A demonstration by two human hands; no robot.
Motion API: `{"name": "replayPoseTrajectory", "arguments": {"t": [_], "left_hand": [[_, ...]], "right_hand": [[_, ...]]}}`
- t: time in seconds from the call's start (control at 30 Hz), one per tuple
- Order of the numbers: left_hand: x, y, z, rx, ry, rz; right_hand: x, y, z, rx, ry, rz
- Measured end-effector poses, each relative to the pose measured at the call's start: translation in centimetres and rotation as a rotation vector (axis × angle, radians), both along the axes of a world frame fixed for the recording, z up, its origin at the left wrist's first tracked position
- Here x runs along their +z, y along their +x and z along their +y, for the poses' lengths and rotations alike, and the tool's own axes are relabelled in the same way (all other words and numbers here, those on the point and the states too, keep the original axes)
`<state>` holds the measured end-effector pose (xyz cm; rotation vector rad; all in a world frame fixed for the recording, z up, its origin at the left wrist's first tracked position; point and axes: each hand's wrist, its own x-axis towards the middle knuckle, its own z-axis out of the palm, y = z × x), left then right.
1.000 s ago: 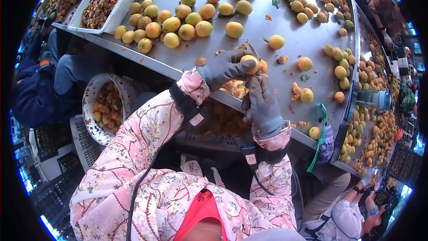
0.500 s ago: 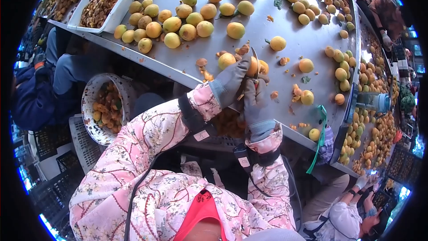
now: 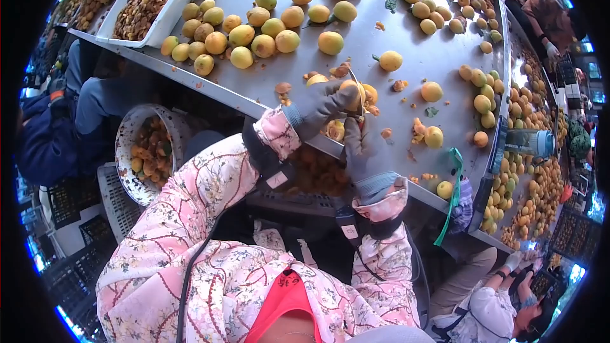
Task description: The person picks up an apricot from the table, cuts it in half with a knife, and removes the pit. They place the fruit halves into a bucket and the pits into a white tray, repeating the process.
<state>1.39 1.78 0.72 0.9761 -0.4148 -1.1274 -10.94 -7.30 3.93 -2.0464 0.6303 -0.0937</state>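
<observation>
My left hand (image 3: 319,109), in a grey glove, is closed round a yellow-orange fruit (image 3: 353,94) above the metal table's near edge. Close to its right, my right hand (image 3: 361,140), also gloved, grips a thin curved knife (image 3: 360,82) whose blade lies against the fruit. My fingers hide the knife's handle. Cut fruit pieces (image 3: 370,95) sit on the table just beyond the hands, and a torn piece (image 3: 283,89) lies to the left.
Whole fruits (image 3: 264,46) spread over the metal table (image 3: 254,107). A white tray (image 3: 184,3) of pits stands upper left, a white bucket (image 3: 127,181) of fruit lower left. A green ribbon (image 3: 455,190) hangs at the right edge near a bottle (image 3: 540,143). Other people sit around.
My left hand has shifted slightly left with the fruit, and its forearm has drawn back. Cut fruit now shows between the hands near the table edge. The whole table view has shifted slightly.
</observation>
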Motion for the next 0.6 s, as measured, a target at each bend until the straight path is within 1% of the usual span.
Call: {"name": "replayPoseTrajectory", "arguments": {"t": [0.03, 0.1, 0.13, 0.17, 0.23, 0.27, 0.33, 0.37, 0.43, 0.47, 0.53, 0.57, 0.6], "left_hand": [[-0.4, -0.3, -0.3, -0.004, -0.001, -0.003], [-1.2, -1.3, -1.5, 0.052, -0.131, 0.483], [-1.2, -1.6, -1.8, 0.089, -0.082, 0.480], [-1.2, -1.7, -1.9, 0.090, -0.089, 0.481], [-0.2, -1.5, -1.9, 0.067, -0.079, 0.612], [-0.2, -1.4, -1.9, 0.067, -0.081, 0.611], [-0.3, -1.2, -1.6, 0.049, -0.155, 0.640], [-0.4, -1.0, -1.5, 0.049, -0.156, 0.640], [0.0, -0.7, -1.2, 0.071, -0.071, 0.527], [0.3, -0.5, -1.2, 0.071, -0.075, 0.523], [2.2, -0.4, -1.1, 0.164, 0.126, 0.322], [1.8, 0.0, -0.9, 0.167, 0.125, 0.322], [1.4, 0.6, -0.6, 0.156, 0.194, 0.065]], "right_hand": [[-0.1, 0.1, 0.2, -0.001, -0.135, -0.049], [-0.7, 0.2, 0.1, 0.002, -0.158, -0.024], [-0.9, 0.2, 0.1, 0.008, -0.182, 0.001], [-0.9, 0.4, 0.1, 0.010, -0.188, 0.002], [-0.9, 0.7, 0.1, -0.018, -0.117, 0.043], [-0.8, 0.9, 0.1, -0.018, -0.118, 0.043], [-0.4, 1.3, 0.1, 0.014, -0.068, 0.082], [-0.7, 1.4, 0.2, 0.014, -0.069, 0.081], [-1.2, 1.7, 0.2, 0.014, -0.087, 0.051], [-1.2, 1.9, 0.3, 0.015, -0.091, 0.047], [-1.1, 2.0, 0.6, -0.018, -0.053, -0.062], [-1.1, 2.0, 0.6, -0.015, -0.053, -0.062], [-1.1, 2.0, 0.7, -0.005, -0.038, -0.095]]}}
